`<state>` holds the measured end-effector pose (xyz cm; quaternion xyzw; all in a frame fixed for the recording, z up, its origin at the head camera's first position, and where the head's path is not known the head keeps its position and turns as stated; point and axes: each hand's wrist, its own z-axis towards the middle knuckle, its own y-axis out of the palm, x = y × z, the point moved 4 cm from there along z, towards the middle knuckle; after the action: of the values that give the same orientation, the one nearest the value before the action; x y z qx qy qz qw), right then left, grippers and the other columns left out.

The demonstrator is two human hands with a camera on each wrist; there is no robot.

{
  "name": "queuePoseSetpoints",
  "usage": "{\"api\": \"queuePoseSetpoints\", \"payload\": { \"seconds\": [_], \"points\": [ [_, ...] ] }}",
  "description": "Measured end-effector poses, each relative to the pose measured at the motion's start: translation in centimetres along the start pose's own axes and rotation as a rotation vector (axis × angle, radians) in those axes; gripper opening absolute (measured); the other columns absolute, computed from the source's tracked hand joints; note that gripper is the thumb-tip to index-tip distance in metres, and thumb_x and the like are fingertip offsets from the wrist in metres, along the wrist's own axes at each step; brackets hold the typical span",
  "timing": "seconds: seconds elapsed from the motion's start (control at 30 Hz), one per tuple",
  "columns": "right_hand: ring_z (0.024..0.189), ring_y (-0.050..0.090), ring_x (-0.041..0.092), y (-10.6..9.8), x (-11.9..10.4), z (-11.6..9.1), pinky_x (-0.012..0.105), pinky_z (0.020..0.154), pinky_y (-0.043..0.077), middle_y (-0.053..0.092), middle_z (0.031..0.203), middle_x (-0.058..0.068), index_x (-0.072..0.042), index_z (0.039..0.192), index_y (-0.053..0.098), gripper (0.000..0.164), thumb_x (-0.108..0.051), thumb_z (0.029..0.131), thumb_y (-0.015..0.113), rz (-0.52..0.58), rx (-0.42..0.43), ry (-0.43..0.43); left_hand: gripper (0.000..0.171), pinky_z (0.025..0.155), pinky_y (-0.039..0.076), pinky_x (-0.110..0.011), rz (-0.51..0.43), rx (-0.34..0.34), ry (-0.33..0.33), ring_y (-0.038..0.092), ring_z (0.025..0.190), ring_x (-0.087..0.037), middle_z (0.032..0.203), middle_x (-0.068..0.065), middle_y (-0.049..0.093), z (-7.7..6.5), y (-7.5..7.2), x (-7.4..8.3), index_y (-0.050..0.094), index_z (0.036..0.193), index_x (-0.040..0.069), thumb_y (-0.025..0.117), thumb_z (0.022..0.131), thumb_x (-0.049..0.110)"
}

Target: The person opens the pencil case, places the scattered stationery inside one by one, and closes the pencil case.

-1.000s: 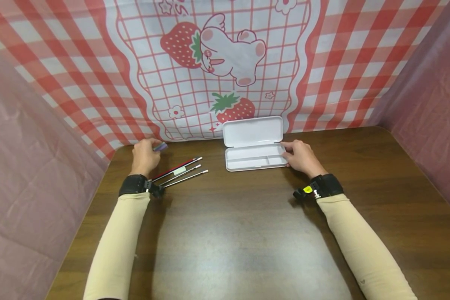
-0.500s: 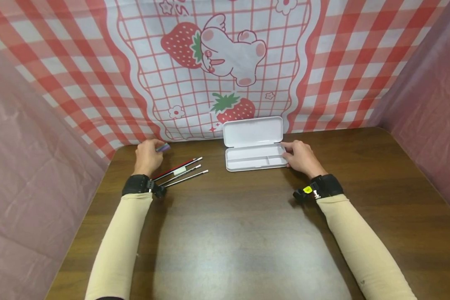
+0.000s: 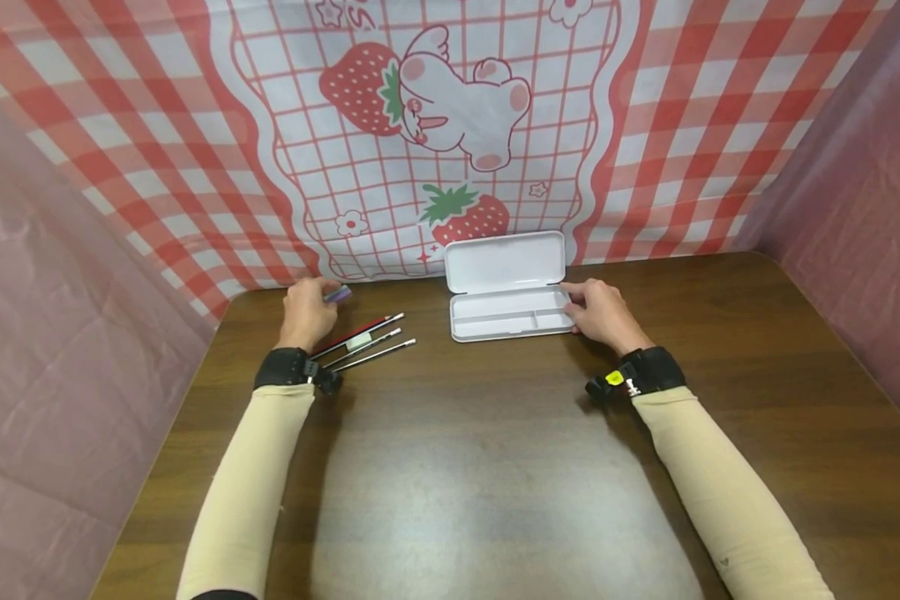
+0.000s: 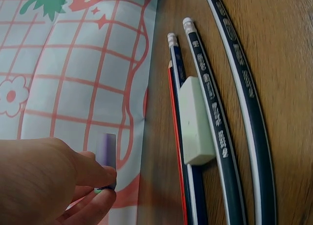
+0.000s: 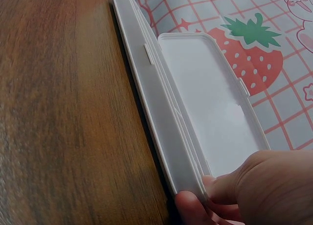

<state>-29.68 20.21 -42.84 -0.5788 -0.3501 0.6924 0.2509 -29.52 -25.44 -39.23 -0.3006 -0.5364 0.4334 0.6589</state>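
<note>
My left hand (image 3: 309,312) pinches a small purple block (image 4: 106,154) between thumb and fingers, above the table's back left part. A bit of green shows at the block's lower end; its exact kind cannot be told. Beside that hand lie several striped pencils (image 4: 215,112) with white eraser tips, a red pencil (image 4: 176,137) and a pale green eraser (image 4: 196,122). An open white pencil case (image 3: 506,262) stands at the back, its lid leaning against the cloth. Dividers split its tray into compartments. With thumb and fingers, my right hand (image 3: 603,317) grips the case's right end.
The brown wooden table (image 3: 457,467) meets a red-and-white checked cloth (image 3: 690,125) with strawberry prints at its back edge. Pink curtains (image 3: 45,333) hang at both sides.
My left hand has moved a little to the right with the purple block. The right hand and the pencil case have stayed in place.
</note>
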Motion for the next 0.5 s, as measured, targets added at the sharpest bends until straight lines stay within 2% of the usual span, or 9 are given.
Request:
{"api": "queuePoseSetpoints", "payload": {
  "seconds": [0.5],
  "points": [
    [0.057, 0.061, 0.015, 0.0, 0.0, -0.1, 0.025, 0.054, 0.045, 0.06, 0.103, 0.021, -0.003, 0.137, 0.06, 0.044, -0.003, 0.093, 0.063, 0.003, 0.0, 0.001, 0.037, 0.099, 0.049, -0.058, -0.011, -0.021, 0.046, 0.064, 0.111, -0.044, 0.112, -0.022, 0.074, 0.0, 0.9, 2.0, 0.074, 0.114, 0.002, 0.064, 0.078, -0.004]
  ]
}}
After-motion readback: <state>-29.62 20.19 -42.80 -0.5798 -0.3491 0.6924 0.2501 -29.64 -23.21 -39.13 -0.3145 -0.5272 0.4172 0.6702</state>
